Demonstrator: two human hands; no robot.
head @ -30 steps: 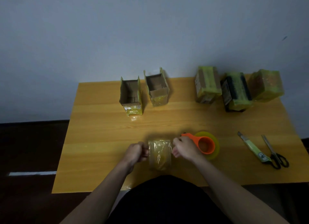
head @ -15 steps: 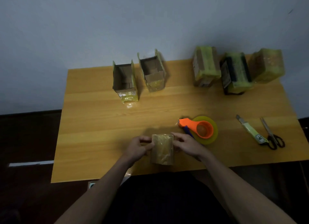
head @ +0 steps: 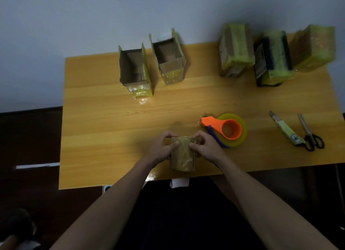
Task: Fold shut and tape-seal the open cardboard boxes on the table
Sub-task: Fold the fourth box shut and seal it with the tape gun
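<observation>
A small taped cardboard box [head: 183,159] stands near the table's front edge. My left hand [head: 162,148] grips its left side and my right hand [head: 207,147] its right side, thumbs pressed on the top. Two open boxes stand at the back left: one [head: 135,72] and another [head: 169,58] with flaps up. Three closed boxes wrapped in yellow-green tape sit at the back right: [head: 236,50], [head: 273,58], [head: 313,47]. An orange tape dispenser with a yellow tape roll [head: 226,129] lies just right of my right hand.
A utility knife [head: 286,129] and scissors [head: 309,133] lie at the right of the wooden table [head: 104,130]. A wall rises behind the table. A dark floor lies to the left.
The view has tilted further down. My hands shifted from the box's sides to press their thumbs on its top, and the box sits slightly closer to the front edge.
</observation>
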